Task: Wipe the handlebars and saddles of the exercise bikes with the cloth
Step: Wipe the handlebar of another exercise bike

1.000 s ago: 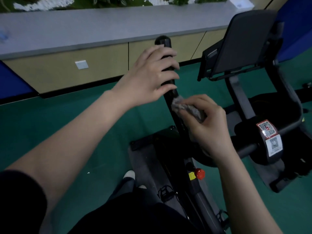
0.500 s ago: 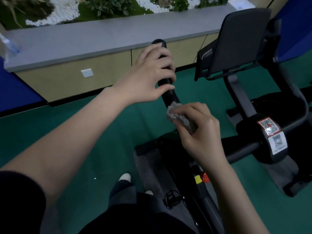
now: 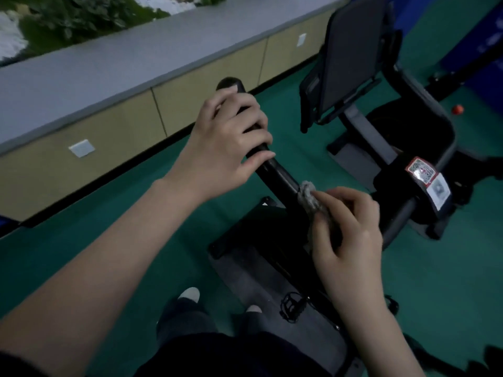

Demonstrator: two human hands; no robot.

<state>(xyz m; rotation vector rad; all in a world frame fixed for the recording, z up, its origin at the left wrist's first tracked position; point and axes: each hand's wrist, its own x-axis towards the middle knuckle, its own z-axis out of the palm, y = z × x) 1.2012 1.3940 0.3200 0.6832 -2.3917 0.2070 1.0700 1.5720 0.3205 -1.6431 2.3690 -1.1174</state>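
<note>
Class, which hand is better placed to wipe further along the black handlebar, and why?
Right hand: it presses the crumpled grey cloth on the black handlebar; the left hand merely grips its top.

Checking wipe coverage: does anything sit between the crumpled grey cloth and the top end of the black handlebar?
Yes: the left hand grips the black handlebar above the crumpled grey cloth, which the right hand presses lower down.
</note>
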